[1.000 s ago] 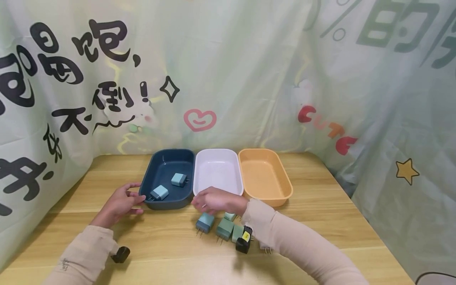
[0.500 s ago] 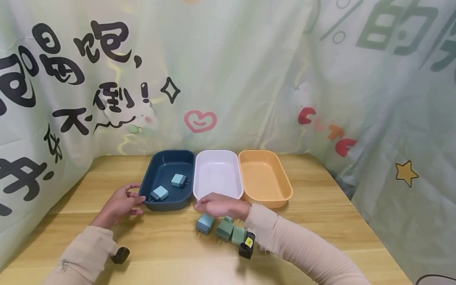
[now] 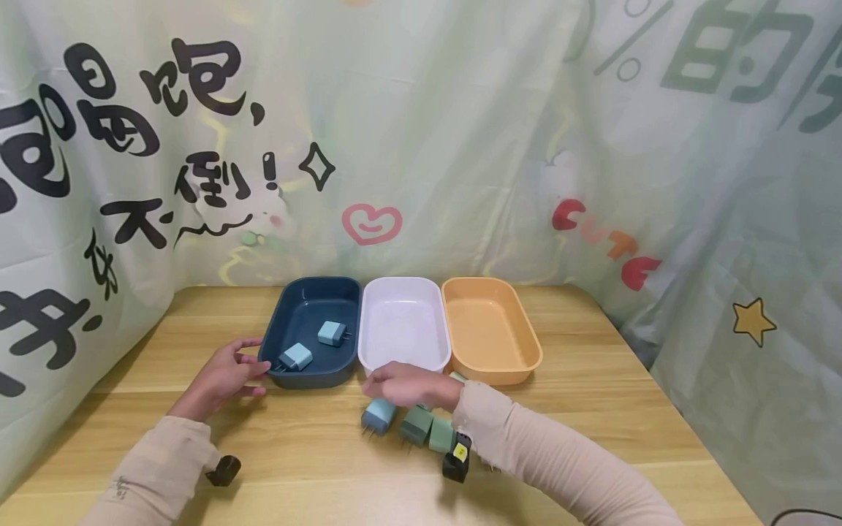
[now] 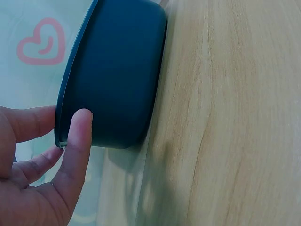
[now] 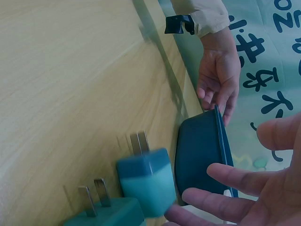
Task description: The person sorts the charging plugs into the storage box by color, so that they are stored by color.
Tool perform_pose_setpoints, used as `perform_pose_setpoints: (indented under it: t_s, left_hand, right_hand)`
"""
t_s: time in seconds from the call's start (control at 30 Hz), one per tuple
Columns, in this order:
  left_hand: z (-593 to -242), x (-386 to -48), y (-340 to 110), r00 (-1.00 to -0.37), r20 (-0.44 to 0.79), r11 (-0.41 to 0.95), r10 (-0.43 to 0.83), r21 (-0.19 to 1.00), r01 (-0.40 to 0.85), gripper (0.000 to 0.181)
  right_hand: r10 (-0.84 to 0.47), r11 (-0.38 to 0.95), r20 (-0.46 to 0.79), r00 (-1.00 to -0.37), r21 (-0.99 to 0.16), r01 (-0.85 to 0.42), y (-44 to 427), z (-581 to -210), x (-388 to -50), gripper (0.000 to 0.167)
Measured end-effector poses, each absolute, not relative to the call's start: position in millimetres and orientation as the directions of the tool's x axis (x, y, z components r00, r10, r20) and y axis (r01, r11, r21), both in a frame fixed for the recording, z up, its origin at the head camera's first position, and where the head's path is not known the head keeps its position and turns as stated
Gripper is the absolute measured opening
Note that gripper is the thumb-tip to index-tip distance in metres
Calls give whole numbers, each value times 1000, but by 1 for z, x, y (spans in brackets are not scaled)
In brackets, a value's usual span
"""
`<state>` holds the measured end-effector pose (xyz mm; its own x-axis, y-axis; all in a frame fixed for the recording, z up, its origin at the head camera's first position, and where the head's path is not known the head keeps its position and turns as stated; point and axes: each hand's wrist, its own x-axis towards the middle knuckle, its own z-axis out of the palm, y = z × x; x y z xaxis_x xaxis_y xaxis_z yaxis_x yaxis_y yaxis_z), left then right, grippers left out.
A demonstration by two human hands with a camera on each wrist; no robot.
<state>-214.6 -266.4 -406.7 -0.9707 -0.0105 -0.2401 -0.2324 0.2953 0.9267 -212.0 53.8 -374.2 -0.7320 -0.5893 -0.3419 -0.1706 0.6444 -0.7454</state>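
My left hand [image 3: 226, 371] pinches the front-left corner of the dark blue tray [image 3: 316, 380], thumb on the outer wall and a finger at the rim in the left wrist view. Inside the tray lie two light blue charger plugs [image 3: 297, 356]. My right hand [image 3: 409, 384] hovers at the front of the white tray [image 3: 404, 329]; its fingers [image 5: 240, 179] are loosely extended, holding nothing. Just below them lies a two-tone blue charger plug [image 5: 148, 186], prongs toward me. Beside it are a dark green plug [image 3: 416, 425] and a lighter green plug [image 3: 442, 435]. My right sleeve hides others partly.
An orange tray [image 3: 492, 329] stands right of the white one, all three side by side at the back of the wooden table [image 3: 316, 467]. A printed curtain [image 3: 447, 146] hangs behind. Each wrist wears a black camera [image 3: 457, 459].
My right hand has shifted slightly right and toward me. A pale green plug under it seems displaced, with a pale green edge now showing behind the wrist. The left hand stays put.
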Motion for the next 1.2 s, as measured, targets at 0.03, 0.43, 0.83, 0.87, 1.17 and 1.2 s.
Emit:
perform_pose_setpoints:
  t_s: [0.03, 0.43, 0.83, 0.87, 1.17, 1.2]
  left_hand:
    - [-407, -215, -266, -970, -241, 296, -11, 926, -234, 65]
    - [-409, -217, -267, -970, -243, 297, -16, 925, -237, 65]
    - [-408, -218, -267, -968, -249, 290, -17, 926, -243, 66]
    - [-408, -218, -267, -968, -252, 289, -20, 925, -247, 65]
    - [-408, -218, -267, -967, -255, 292, -21, 923, -250, 66]
    - [-408, -218, -267, -967, -255, 292, -20, 923, -250, 66]
  right_hand:
    - [-594, 636, -347, -726, -755, -159, 53, -375, -212, 34]
    - [-638, 561, -377, -672, -825, -69, 46, -380, -208, 32]
    - [-594, 654, -410, -692, -747, -119, 34, -393, -210, 22]
    - [-592, 667, -413, -692, -734, -133, 33, -393, -211, 22]
    - [-625, 705, -324, -710, -626, -335, 26, -399, -210, 28]
    - [-628, 708, -315, -711, -611, -355, 26, -399, -210, 29]
